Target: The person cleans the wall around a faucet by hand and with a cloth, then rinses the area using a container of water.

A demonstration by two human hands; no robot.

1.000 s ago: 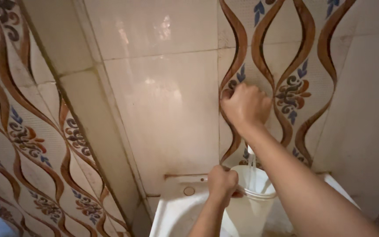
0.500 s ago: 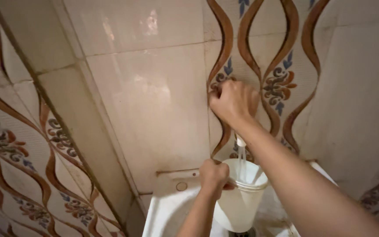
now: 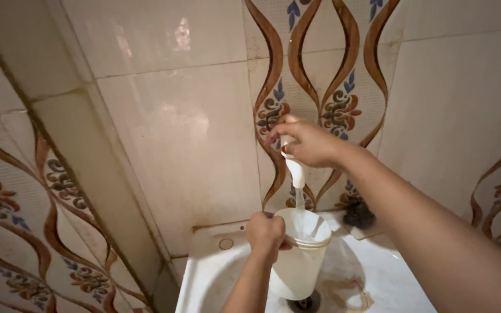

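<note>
My left hand (image 3: 266,233) grips the rim of a white plastic jug (image 3: 297,261) and holds it upright over a white washbasin (image 3: 215,272). Water runs from a white tap (image 3: 294,168) on the tiled wall down into the jug. My right hand (image 3: 305,142) is closed around the top of that tap, above the jug, with my forearm reaching in from the lower right.
The basin's drain (image 3: 304,302) lies under the jug, with a brown stain (image 3: 346,290) beside it. A dark scrubber (image 3: 359,214) sits on the basin's back ledge at the right. Patterned tiles (image 3: 320,87) cover the walls, which meet in a corner (image 3: 88,150) at the left.
The view has dropped and shifted, showing more of the basin. My right hand turned on the tap, so the spout now shows. The jug stays beneath the running water.
</note>
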